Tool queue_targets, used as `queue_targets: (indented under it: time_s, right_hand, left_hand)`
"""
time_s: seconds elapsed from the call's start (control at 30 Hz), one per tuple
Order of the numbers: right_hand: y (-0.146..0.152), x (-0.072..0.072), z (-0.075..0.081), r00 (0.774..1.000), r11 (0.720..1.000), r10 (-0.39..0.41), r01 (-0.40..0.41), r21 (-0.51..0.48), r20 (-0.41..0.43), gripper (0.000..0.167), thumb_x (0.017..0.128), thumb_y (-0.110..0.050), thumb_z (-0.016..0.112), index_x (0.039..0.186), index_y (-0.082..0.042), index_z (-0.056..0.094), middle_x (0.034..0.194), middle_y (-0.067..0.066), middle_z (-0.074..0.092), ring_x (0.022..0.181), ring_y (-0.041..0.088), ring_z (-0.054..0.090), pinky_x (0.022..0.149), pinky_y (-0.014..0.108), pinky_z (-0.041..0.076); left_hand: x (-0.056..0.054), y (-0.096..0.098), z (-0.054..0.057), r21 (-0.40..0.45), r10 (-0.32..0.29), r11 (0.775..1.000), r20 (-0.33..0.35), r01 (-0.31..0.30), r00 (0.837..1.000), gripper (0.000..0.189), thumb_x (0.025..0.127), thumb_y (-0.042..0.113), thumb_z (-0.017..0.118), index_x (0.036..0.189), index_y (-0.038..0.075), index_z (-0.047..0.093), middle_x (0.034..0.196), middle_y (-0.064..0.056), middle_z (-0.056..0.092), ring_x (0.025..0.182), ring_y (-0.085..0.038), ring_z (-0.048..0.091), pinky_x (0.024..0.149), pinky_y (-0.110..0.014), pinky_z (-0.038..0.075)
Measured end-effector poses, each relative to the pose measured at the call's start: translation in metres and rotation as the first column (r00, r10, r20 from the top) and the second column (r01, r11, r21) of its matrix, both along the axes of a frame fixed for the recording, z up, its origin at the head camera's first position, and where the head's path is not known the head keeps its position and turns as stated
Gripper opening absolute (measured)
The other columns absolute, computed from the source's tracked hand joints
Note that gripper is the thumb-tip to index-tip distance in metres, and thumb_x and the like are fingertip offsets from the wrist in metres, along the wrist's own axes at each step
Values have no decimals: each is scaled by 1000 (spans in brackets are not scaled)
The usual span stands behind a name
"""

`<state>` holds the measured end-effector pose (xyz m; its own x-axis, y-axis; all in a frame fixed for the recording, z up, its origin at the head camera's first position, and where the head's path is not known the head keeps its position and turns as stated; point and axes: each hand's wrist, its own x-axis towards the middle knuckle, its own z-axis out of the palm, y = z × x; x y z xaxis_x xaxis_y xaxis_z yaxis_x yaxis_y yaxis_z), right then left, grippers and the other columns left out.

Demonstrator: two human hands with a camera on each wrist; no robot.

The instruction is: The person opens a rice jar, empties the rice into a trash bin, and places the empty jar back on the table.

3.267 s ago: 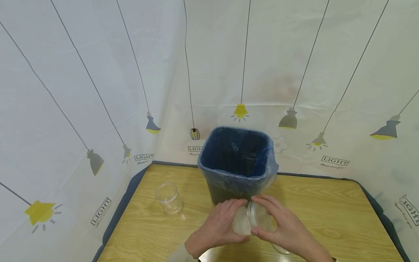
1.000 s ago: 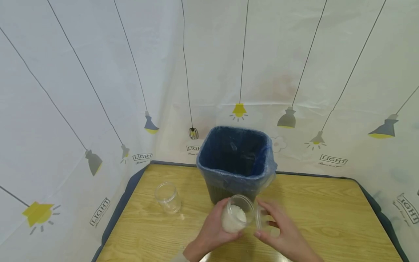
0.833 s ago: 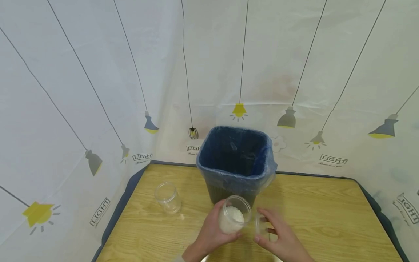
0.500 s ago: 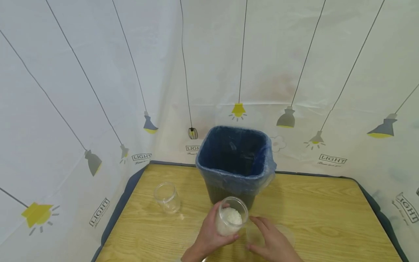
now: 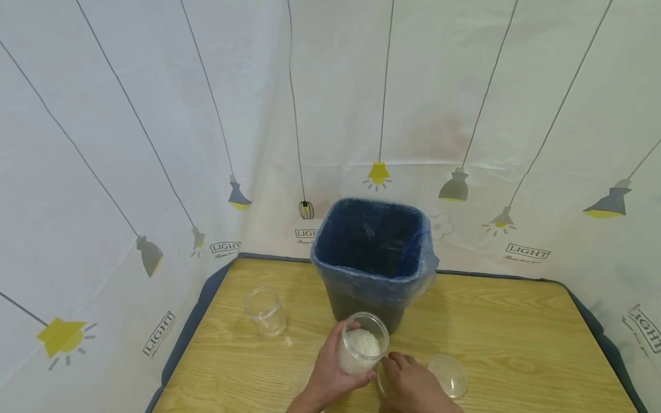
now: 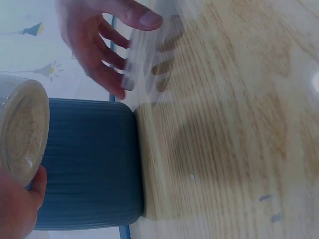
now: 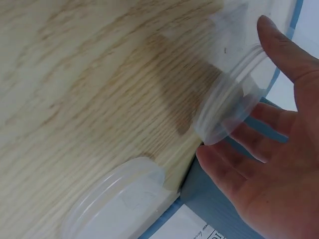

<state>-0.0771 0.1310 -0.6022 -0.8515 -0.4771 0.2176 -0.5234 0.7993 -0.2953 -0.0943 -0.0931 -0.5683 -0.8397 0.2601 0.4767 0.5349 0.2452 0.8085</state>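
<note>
My left hand point(image 5: 330, 367) grips a clear plastic jar point(image 5: 343, 361) part-filled with white, rice-like grains point(image 5: 364, 342); its uncovered mouth faces up, tilted a little. In the left wrist view, the jar's base shows at the left edge. Beside it, my right hand point(image 5: 413, 385) holds a clear round lid point(image 7: 232, 94) between thumb and fingers, low over the table. The head view hides most of this lid behind the hand. Another clear lid point(image 5: 448, 376) lies on the table just right of that hand. A second clear jar point(image 5: 265, 312), lidless, stands at left.
A dark bin point(image 5: 361, 304) with a blue plastic liner point(image 5: 372, 275) stands directly beyond the hands. Both jars and lids are on or over the wood-grain table point(image 5: 516, 344). White sheeting point(image 5: 330, 115) printed with lamps encloses the back and sides.
The lid has come off the jar of grains. My right hand has carried it down toward the table and slightly left, uncovering the other lid. The left hand has lowered the jar slightly leftward.
</note>
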Motion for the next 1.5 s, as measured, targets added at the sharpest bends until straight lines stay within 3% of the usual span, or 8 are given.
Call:
queue_targets:
  time_s: [0.4, 0.63, 0.77, 0.87, 1.03, 1.27, 1.37, 1.5]
  right_hand:
    - [-12, -2, -4, 1000, 995, -3, 1, 104, 14, 56, 68, -38, 83, 113, -10, 65, 100, 1, 59, 92, 27, 61, 72, 44, 55]
    - [-9, -3, -7, 998, 996, -1, -5, 92, 65, 75, 57, -41, 89, 120, -10, 65, 105, 2, 59, 96, 28, 60, 76, 47, 55]
    - [-6, -3, 2, 998, 999, 7, -10, 49, 56, 80, 62, -49, 90, 124, -6, 64, 116, 8, 63, 106, 32, 62, 85, 50, 55]
    - [3, -5, 21, 998, 1000, -12, 13, -16, 61, 71, 74, -46, 87, 127, -3, 65, 126, 14, 64, 114, 36, 62, 90, 52, 55]
    - [23, -11, 73, 980, 966, -157, 179, -187, 125, 53, 94, -39, 75, 133, -4, 65, 132, 16, 66, 119, 37, 64, 92, 54, 55]
    - [44, -19, 132, 936, 797, -348, 268, -542, -49, 21, 104, -14, 63, 119, -8, 76, 112, 6, 77, 92, 19, 73, 71, 19, 56]
    - [50, -26, 149, 920, 754, -386, 270, -599, -71, 24, 106, -13, 58, 123, -5, 74, 117, 9, 76, 100, 22, 71, 78, 6, 47]
    - [53, -39, 163, 937, 766, -350, 288, -575, 3, 42, 110, -23, 52, 145, 0, 56, 141, 18, 61, 122, 35, 61, 91, 27, 55]
  left_hand:
    - [1, 1, 5, 32, 3, 999, 69, -5, 998, 95, 65, 20, 96, 147, 16, 46, 141, -3, 59, 122, -20, 59, 100, -36, 50]
    - [2, 0, 5, 26, 7, 1000, 69, -9, 998, 95, 65, 20, 96, 146, 17, 47, 140, -8, 60, 122, -19, 59, 100, -35, 50]
    - [1, -1, 7, 17, 14, 1000, 42, -15, 999, 95, 65, 22, 96, 146, 15, 47, 140, -10, 60, 121, -20, 60, 98, -35, 51]
    - [1, -2, 9, 16, 19, 1000, 15, -20, 1000, 94, 66, 23, 96, 146, 14, 47, 139, -8, 60, 119, -20, 61, 97, -35, 52]
    - [-3, -4, 13, 6, 32, 999, -66, -32, 997, 93, 66, 22, 96, 144, 10, 48, 137, -7, 60, 119, -22, 61, 97, -36, 52]
    - [-9, -5, 28, -26, 74, 997, -136, -78, 988, 94, 64, 21, 96, 144, 10, 48, 137, -4, 60, 118, -22, 62, 96, -35, 53]
    - [-12, -7, 36, -35, 91, 995, -153, -97, 984, 93, 64, 21, 96, 143, 10, 49, 136, -3, 60, 116, -22, 63, 95, -35, 53]
    - [-15, -8, 48, -38, 101, 993, -156, -108, 983, 93, 64, 23, 96, 143, 11, 49, 136, -2, 60, 117, -23, 62, 95, -36, 54]
